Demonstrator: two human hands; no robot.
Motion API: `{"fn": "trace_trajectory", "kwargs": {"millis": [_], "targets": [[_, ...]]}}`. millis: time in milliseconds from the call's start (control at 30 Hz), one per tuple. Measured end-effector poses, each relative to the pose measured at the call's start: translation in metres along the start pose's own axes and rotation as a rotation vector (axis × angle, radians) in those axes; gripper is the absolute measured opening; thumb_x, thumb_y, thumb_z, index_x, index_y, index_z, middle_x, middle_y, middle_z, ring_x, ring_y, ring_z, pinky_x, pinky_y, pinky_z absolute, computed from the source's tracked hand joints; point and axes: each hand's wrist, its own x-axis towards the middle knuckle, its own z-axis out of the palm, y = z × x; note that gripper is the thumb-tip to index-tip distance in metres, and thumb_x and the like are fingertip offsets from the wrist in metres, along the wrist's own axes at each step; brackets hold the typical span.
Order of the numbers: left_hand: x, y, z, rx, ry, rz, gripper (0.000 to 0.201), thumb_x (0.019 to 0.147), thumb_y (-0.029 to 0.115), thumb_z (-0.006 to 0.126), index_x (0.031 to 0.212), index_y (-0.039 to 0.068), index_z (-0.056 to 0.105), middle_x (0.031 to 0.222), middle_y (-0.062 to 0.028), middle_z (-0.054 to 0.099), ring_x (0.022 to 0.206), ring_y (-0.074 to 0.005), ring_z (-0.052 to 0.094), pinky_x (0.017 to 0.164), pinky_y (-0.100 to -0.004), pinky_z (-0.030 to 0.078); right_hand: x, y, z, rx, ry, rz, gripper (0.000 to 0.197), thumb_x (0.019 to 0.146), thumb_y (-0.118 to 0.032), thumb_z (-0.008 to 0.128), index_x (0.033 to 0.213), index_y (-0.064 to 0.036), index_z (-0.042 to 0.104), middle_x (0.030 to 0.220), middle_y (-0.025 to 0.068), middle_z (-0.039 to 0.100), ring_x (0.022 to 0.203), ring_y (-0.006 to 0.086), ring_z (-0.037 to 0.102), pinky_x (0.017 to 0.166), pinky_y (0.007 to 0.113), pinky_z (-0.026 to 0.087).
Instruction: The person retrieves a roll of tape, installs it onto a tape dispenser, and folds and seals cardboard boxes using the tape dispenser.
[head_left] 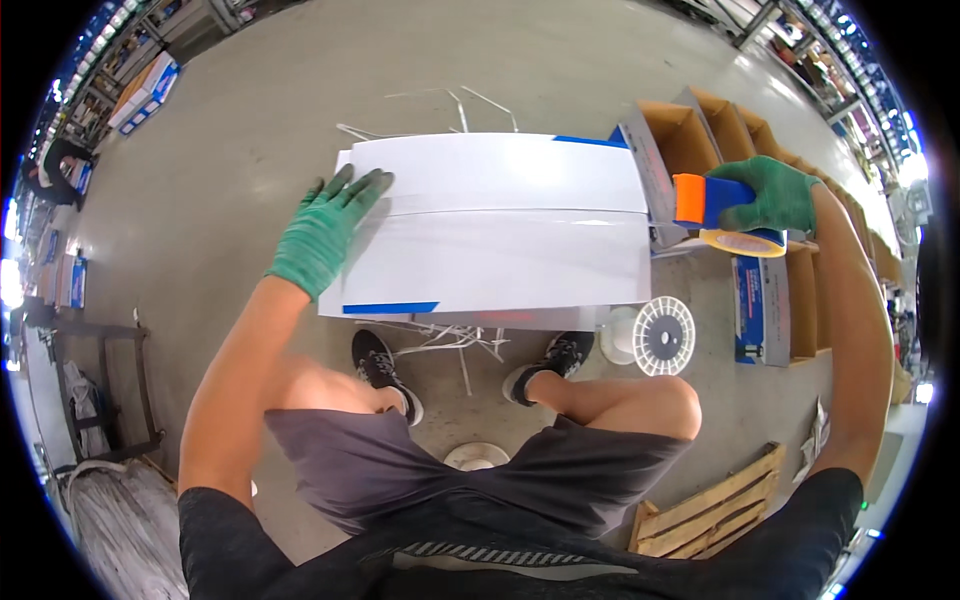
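In front of me is a white cardboard box [500, 260] with blue corner patches, its top flaps meeting along a middle seam. My left hand [325, 235], in a green glove, lies with fingers stretched out on the box's left end. Past the box's right end, my gloved right hand [775, 195] is wrapped round a blue and orange tape dispenser [728, 200] with a yellowish tape roll. Clear tape [560, 217] runs along the seam, and a strip seems to reach from the right edge to the dispenser.
Open brown cartons [690, 140] stand in a row at the right, with another blue and white carton [765, 310] nearer me. A white plastic spool [663, 336] sits by the box. White straps [465, 345] litter the floor. A wooden pallet [710, 510] lies lower right; a metal cart [100, 380] stands left.
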Motion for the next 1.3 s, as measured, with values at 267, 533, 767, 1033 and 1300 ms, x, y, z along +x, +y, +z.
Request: {"fn": "trace_trajectory", "kwargs": {"millis": [267,533,767,1033,1300], "targets": [[0.000,-0.006,-0.001,-0.066,0.057,0.046,0.066,0.087,-0.001,0.048,0.148,0.021,0.037,0.150,-0.0032,0.043,0.137,-0.0297,0.041,0.117,-0.0422,0.029,-0.005,0.031,0.002,-0.090,-0.023,0.126,0.064,0.071,-0.030,0.079,0.129,-0.0106,0.062,0.116,0.0116,0.069,0.105,0.0242,0.066,0.096,0.034,0.050],[0.000,0.000,-0.010,-0.131,0.047,0.047,0.067,0.081,-0.005,0.050,0.143,0.019,0.046,0.148,-0.0053,0.045,0.136,-0.0342,0.041,0.114,-0.0387,0.035,0.028,0.029,0.004,-0.164,-0.116,0.142,0.061,0.075,-0.030,0.077,0.131,-0.0130,0.061,0.120,0.0118,0.067,0.107,0.0254,0.065,0.098,0.035,0.049],[0.001,0.000,-0.011,0.050,0.057,0.156,0.066,0.081,-0.003,0.050,0.141,0.025,0.049,0.149,-0.0073,0.043,0.134,-0.0354,0.043,0.111,-0.0399,0.039,0.039,0.028,0.013,-0.189,-0.180,0.157,0.060,0.077,-0.035,0.075,0.132,-0.0165,0.061,0.123,0.0113,0.066,0.109,0.0260,0.064,0.098,0.037,0.049],[0.008,0.009,-0.021,0.220,-0.079,0.154,0.064,0.085,0.005,0.052,0.139,0.039,0.050,0.151,-0.0111,0.040,0.134,-0.0375,0.043,0.107,-0.0399,0.043,0.080,-0.014,0.049,-0.372,-0.256,0.125,0.056,0.081,-0.044,0.069,0.127,-0.0122,0.064,0.121,0.0135,0.066,0.108,0.0295,0.065,0.095,0.038,0.050],[0.011,0.021,-0.036,0.306,-0.199,0.146,0.068,0.084,0.005,0.053,0.140,0.043,0.047,0.155,-0.0135,0.034,0.138,-0.0406,0.037,0.114,-0.0475,0.032,0.076,-0.056,0.060,-0.437,-0.131,0.117,0.051,0.074,-0.039,0.076,0.111,-0.0044,0.071,0.105,0.0163,0.071,0.096,0.0321,0.068,0.084,0.040,0.055]]}}
